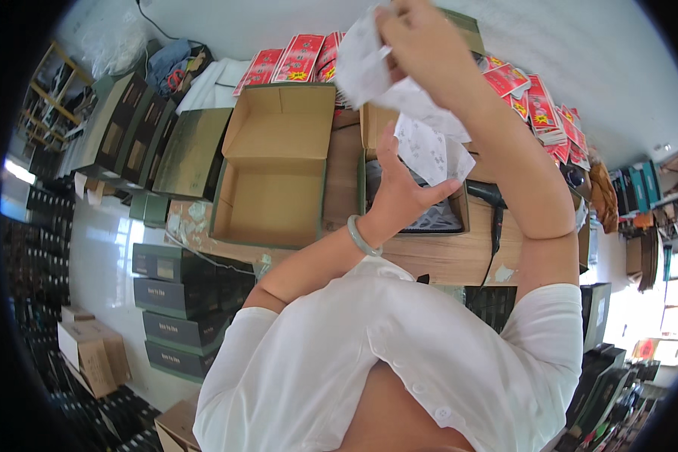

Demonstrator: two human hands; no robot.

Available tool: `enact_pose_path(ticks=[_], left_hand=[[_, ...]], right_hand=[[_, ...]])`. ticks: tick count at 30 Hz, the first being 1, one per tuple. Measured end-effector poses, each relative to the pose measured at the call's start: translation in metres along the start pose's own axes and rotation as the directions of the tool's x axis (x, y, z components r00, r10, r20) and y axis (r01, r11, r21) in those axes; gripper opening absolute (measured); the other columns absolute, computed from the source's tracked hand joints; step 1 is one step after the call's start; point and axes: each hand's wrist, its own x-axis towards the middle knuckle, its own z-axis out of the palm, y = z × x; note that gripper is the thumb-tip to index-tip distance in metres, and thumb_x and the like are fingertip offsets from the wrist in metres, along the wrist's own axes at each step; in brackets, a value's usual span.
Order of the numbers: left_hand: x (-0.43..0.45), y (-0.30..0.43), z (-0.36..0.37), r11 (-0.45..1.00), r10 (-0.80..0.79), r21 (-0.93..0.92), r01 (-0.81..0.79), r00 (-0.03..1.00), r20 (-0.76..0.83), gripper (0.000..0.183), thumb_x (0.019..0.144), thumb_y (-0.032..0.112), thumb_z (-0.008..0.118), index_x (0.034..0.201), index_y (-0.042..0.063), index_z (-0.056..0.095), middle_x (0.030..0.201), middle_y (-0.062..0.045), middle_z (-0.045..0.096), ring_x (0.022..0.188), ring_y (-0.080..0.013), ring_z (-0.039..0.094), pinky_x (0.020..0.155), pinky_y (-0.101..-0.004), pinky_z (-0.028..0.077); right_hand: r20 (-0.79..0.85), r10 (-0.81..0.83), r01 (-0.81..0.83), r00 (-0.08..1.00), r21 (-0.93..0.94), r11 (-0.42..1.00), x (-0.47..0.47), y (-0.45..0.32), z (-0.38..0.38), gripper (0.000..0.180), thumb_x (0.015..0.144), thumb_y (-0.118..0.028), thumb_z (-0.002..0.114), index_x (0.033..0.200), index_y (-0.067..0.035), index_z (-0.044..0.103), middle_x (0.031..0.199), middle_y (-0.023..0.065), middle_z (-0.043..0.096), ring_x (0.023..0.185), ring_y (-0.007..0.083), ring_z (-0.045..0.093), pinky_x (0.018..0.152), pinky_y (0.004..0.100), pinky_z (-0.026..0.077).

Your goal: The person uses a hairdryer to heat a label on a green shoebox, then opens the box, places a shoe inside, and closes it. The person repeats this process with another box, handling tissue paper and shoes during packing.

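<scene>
A sheet of thin white printed tissue paper [424,141] hangs crumpled above an open shoe box [466,217]. My right hand [424,42], slightly blurred, grips its upper part. My left hand [398,186], with a pale bangle at the wrist, is spread with thumb and fingers apart beside the paper's lower end; whether it touches the paper I cannot tell. Inside the box, partly hidden by my left hand, lie dark grey items [438,217]. To the left stands a second open box [277,198], with its lid raised and a bare cardboard inside.
A black hair dryer [489,195] lies right of the box on the wooden table [344,169]. Red printed packets [299,56] line the table's back. Closed shoe boxes [195,150] stand at the left, and more are stacked on the floor [164,299]. A cable hangs over the front edge.
</scene>
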Motion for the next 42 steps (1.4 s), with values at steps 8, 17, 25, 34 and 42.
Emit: enact_pose_path(ticks=[8,17,25,34,42], left_hand=[[-0.003,0.029,-0.108,0.778,-0.159,-0.616,0.126,0.987,0.001,0.024,0.099,0.015,0.057,0.118,0.002,0.052,0.117,-0.002,0.059,0.109,-0.0112,0.053,0.097,-0.0289,0.042],[0.014,0.042,-0.342,0.871,-0.303,-0.446,0.205,0.940,-0.160,0.012,0.097,0.019,0.057,0.100,0.007,0.058,0.082,0.004,0.056,0.074,-0.0054,0.053,0.071,-0.0231,0.046],[0.092,-0.026,-0.483,0.647,-0.272,0.711,0.277,0.954,-0.124,0.022,0.091,0.025,0.063,0.099,0.005,0.065,0.086,-0.008,0.064,0.085,-0.0182,0.061,0.078,-0.0320,0.046],[0.101,-0.149,-0.461,0.257,0.308,0.807,0.531,0.747,-0.589,0.029,0.089,0.032,0.065,0.115,0.019,0.060,0.126,-0.021,0.052,0.120,-0.0401,0.047,0.101,-0.0542,0.035],[0.027,-0.171,-0.257,0.601,-0.782,-0.155,0.784,0.538,-0.314,0.094,0.092,0.053,0.054,0.145,-0.002,-0.001,0.152,-0.024,0.024,0.139,-0.0353,0.024,0.114,-0.0459,0.021]], right_hand=[[0.562,0.197,-0.571,0.803,0.633,0.523,-0.026,-0.096,0.046,0.041,0.098,-0.028,0.049,0.114,0.010,0.051,0.113,0.0252,0.063,0.088,0.0327,0.071,0.078,0.0341,0.060],[0.133,-0.276,0.306,0.952,-0.378,0.874,-0.008,-0.099,0.070,0.024,0.094,-0.024,0.055,0.101,-0.002,0.058,0.085,0.0193,0.062,0.080,0.0330,0.061,0.072,0.0402,0.049],[0.400,-0.002,0.117,0.916,-0.264,0.957,0.078,0.006,0.194,0.030,0.095,-0.031,0.056,0.100,-0.001,0.056,0.073,0.0117,0.064,0.071,0.0201,0.066,0.068,0.0343,0.049],[0.439,0.294,-0.524,0.849,0.627,0.577,0.112,0.111,0.311,0.029,0.094,-0.023,0.052,0.107,0.004,0.050,0.105,0.0168,0.060,0.090,0.0239,0.063,0.072,0.0376,0.054],[0.262,0.611,-0.550,0.748,0.759,0.348,0.119,0.168,0.419,0.024,0.093,-0.015,0.045,0.108,0.004,0.042,0.103,0.0181,0.054,0.077,0.0249,0.061,0.062,0.0399,0.054]])
